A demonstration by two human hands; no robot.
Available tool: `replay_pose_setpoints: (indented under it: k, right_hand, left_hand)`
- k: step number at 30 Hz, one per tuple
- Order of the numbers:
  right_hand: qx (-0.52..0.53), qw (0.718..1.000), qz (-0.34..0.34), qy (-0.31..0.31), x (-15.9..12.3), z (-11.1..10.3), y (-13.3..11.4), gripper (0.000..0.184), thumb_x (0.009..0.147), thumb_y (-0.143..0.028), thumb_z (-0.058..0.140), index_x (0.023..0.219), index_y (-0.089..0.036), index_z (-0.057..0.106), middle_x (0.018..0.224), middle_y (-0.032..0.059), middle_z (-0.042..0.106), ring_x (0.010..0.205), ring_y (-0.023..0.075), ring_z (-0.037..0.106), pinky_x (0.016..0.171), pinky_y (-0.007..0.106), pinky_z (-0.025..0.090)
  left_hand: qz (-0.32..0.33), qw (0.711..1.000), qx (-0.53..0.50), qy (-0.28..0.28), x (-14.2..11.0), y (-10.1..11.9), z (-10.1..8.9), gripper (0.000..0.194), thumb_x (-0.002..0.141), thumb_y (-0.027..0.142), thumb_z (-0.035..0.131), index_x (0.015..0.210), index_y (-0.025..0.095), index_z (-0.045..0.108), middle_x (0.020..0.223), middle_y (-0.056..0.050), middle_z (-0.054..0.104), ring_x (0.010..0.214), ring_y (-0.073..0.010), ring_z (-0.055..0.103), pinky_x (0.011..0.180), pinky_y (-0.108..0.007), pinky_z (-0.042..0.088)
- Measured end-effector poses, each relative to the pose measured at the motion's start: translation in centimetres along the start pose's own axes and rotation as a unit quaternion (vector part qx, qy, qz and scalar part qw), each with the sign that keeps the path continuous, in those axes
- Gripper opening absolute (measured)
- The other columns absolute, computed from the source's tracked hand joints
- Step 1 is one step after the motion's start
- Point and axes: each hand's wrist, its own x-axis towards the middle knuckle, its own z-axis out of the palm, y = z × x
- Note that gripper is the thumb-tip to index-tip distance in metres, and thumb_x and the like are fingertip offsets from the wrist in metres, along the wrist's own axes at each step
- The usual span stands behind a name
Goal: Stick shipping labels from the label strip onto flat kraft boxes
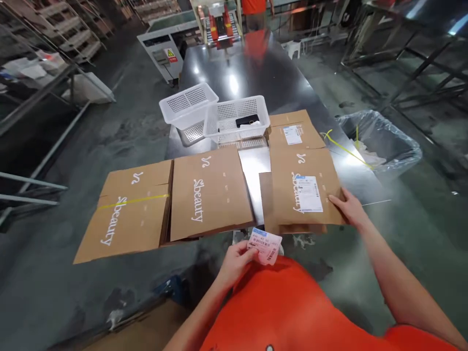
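Note:
My left hand (239, 261) pinches a small stack of printed shipping labels (266, 246) between thumb and fingers, just off the table's near edge. With its thumb on top, my right hand (350, 208) grips the right edge of a flattened cardboard box (281, 195) printed "Sbeauty". A white shipping label (310, 194) is stuck on that box, partly covering the print. Behind it, another flat carton part (276, 129) carries its own label (293, 135). Left of these lie a stack of unlabelled flat boxes (219, 195) and a strapped stack (135, 214).
Two white plastic baskets (236, 135) stand behind the boxes, one holding a dark object (247, 121). A bin with a clear liner (397, 163) is at the table's right. A yellow strap (345, 152) hangs across the edge. Another person (254, 7) stands at the far end.

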Motion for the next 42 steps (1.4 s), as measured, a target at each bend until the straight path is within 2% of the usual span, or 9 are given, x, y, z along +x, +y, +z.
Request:
replay_pose_setpoints:
  k: [4, 8, 11, 13, 18, 27, 31, 34, 42]
  right_hand:
    - [-0.167, 0.985, 0.006, -0.047, -0.9, 3.1, 0.6, 0.065, 0.074, -0.042, 0.065, 0.128, -0.008, 0.051, 0.131, 0.0222, 0.048, 0.120, 0.0356, 0.046, 0.097, 0.052, 0.040]
    - [-0.028, 0.976, -0.137, -0.165, -2.5, 6.5, -8.8, 0.061, 0.086, -0.046, 0.053, 0.137, -0.013, 0.043, 0.133, 0.0158, 0.048, 0.120, 0.0253, 0.048, 0.096, 0.039, 0.045]
    - [0.064, 0.883, -0.239, -0.399, -4.3, 8.3, -16.5, 0.060, 0.082, -0.047, 0.061, 0.133, -0.019, 0.047, 0.118, 0.0086, 0.058, 0.100, 0.0179, 0.058, 0.078, 0.026, 0.049]
    - [0.030, 0.843, -0.277, -0.461, -5.5, 9.7, -19.7, 0.041, 0.080, -0.045, 0.065, 0.110, -0.017, 0.060, 0.094, 0.0033, 0.063, 0.079, 0.0136, 0.057, 0.064, 0.021, 0.044]
    - [0.037, 0.836, -0.299, -0.458, -6.8, 13.4, -21.9, 0.026, 0.092, -0.036, 0.050, 0.080, -0.016, 0.060, 0.072, -0.0007, 0.060, 0.066, 0.0099, 0.052, 0.059, 0.019, 0.035]
    - [0.069, 0.839, -0.307, -0.443, -9.3, 16.9, -23.6, 0.037, 0.095, -0.045, 0.043, 0.083, -0.016, 0.063, 0.074, 0.0013, 0.062, 0.068, 0.0126, 0.055, 0.064, 0.022, 0.039]
    - [0.072, 0.814, -0.290, -0.498, -10.4, 16.9, -24.2, 0.040, 0.096, -0.047, 0.042, 0.084, -0.016, 0.065, 0.077, 0.0020, 0.063, 0.069, 0.0124, 0.056, 0.064, 0.022, 0.041]
    - [0.050, 0.821, -0.309, -0.477, -10.5, 16.5, -25.0, 0.033, 0.094, -0.046, 0.048, 0.101, -0.018, 0.065, 0.089, 0.0027, 0.064, 0.077, 0.0128, 0.057, 0.068, 0.021, 0.042]
    - [-0.061, 0.814, -0.441, -0.374, -5.7, 19.1, -28.3, 0.023, 0.093, -0.031, 0.050, 0.080, -0.015, 0.061, 0.077, 0.0030, 0.060, 0.072, 0.0129, 0.052, 0.064, 0.022, 0.036]
  left_hand:
    - [0.044, 0.993, 0.107, -0.002, 0.7, -0.8, 0.7, 0.020, 0.078, 0.033, 0.062, 0.077, 0.019, 0.076, 0.092, -0.008, 0.068, 0.091, -0.0221, 0.060, 0.090, -0.032, 0.043]
    - [0.092, 0.980, 0.138, 0.114, 0.2, -0.6, 0.7, 0.018, 0.080, 0.031, 0.062, 0.079, 0.022, 0.077, 0.097, -0.007, 0.058, 0.098, -0.0201, 0.054, 0.093, -0.028, 0.040]
    - [0.093, 0.974, 0.102, 0.177, -0.6, -0.7, 0.5, 0.018, 0.080, 0.033, 0.062, 0.082, 0.022, 0.076, 0.091, -0.006, 0.055, 0.092, -0.0185, 0.053, 0.088, -0.027, 0.042]
    - [0.089, 0.972, 0.073, 0.204, -1.4, -0.8, 0.3, 0.019, 0.081, 0.034, 0.062, 0.085, 0.021, 0.076, 0.096, -0.007, 0.056, 0.096, -0.0195, 0.054, 0.089, -0.027, 0.044]
    - [0.040, 0.961, 0.018, 0.272, -3.9, -1.7, -1.0, 0.049, 0.071, 0.031, 0.072, 0.119, 0.024, 0.064, 0.145, -0.009, 0.036, 0.104, -0.0206, 0.057, 0.086, -0.029, 0.049]
    - [0.126, 0.913, -0.201, 0.333, -4.9, -1.0, -1.9, 0.079, 0.070, 0.031, 0.073, 0.140, 0.030, 0.036, 0.150, -0.011, 0.030, 0.080, -0.0096, 0.060, 0.077, -0.026, 0.051]
    - [0.113, 0.917, -0.221, 0.311, -4.4, 0.3, -3.5, 0.045, 0.065, 0.032, 0.077, 0.105, 0.018, 0.060, 0.100, -0.005, 0.065, 0.073, -0.0124, 0.059, 0.068, -0.023, 0.049]
    - [0.086, 0.926, -0.179, 0.322, -4.3, 0.6, -4.7, 0.030, 0.065, 0.036, 0.075, 0.067, 0.014, 0.055, 0.060, 0.001, 0.056, 0.058, -0.0095, 0.049, 0.058, -0.021, 0.042]
    - [0.100, 0.942, -0.127, 0.293, -2.7, -0.8, -7.2, 0.037, 0.062, 0.044, 0.075, 0.059, 0.013, 0.056, 0.058, 0.001, 0.056, 0.056, -0.0088, 0.047, 0.056, -0.020, 0.037]
